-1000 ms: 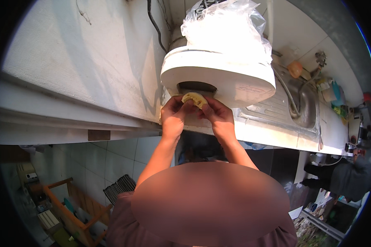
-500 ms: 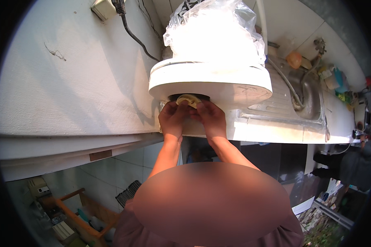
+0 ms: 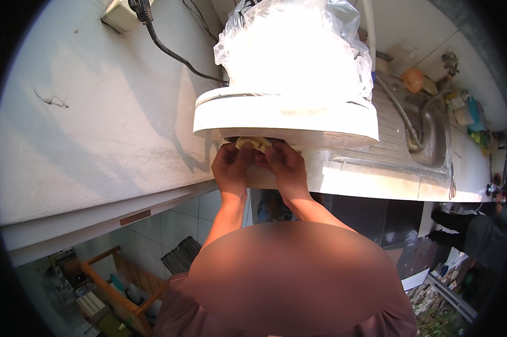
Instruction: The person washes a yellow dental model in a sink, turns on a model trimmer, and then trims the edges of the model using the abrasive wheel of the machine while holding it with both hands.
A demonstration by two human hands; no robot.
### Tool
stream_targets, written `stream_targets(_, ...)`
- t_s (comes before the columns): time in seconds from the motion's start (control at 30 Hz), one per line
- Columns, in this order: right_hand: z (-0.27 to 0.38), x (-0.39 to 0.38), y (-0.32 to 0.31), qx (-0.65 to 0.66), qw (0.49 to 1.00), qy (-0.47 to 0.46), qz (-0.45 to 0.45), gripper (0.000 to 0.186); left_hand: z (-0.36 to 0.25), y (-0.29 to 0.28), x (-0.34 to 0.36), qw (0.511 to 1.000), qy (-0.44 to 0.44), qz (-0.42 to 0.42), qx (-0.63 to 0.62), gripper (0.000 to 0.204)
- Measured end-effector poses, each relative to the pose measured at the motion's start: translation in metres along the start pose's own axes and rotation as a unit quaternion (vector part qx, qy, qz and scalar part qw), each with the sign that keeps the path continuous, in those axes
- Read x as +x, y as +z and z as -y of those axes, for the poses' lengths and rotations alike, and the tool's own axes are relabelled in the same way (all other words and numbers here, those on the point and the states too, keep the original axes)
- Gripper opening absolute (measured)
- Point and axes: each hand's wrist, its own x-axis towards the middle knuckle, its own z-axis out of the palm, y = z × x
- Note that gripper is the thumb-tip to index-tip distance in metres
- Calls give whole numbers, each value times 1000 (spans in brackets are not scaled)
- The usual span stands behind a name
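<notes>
A pale yellow, curved piece is held between both hands; it looks soft, but its kind I cannot make out. The fingers of my left hand are closed on its left side, thumb on top. My right hand pinches the right side. Directly behind the piece is a dark opening under the front rim of a white, rounded appliance. Part of the fingers and the far side of the piece are hidden, and whether the piece touches the opening I cannot tell.
Clear plastic covers the appliance's bright top. A black power cord runs to it from a wall socket. To the right is a steel sink with a hose. Far right, a person is partly visible. A wooden frame stands lower left.
The view has shifted, so the appliance's front rim sits lower and its underside shows less. Both hands remain closed on the piece, which appears slightly lower and more tucked beneath the rim.
</notes>
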Motion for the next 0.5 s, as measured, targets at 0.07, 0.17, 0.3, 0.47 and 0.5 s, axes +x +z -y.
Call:
stream_targets(0.07, -2, 2, 0, 9, 1000, 4, -4, 31, -1, 1, 1, 1000, -10, -3, -10, 15)
stream_targets(0.17, -6, 4, 0, 8, 1000, 5, -10, 29, 4, -5, 4, 1000, -12, 9, -8, 16)
stream_targets(0.3, -5, 4, 1, 5, 1000, 1, -11, 28, 2, -2, 4, 1000, -16, 4, -12, 17)
stream_targets(0.47, -3, 4, 3, -3, 1000, 7, -21, 27, 2, -3, 5, 1000, -26, 8, -12, 18)
stream_targets(0.5, -4, 4, 3, -12, 1000, 8, -23, 27, 2, -3, 5, 1000, -29, 5, -9, 18)
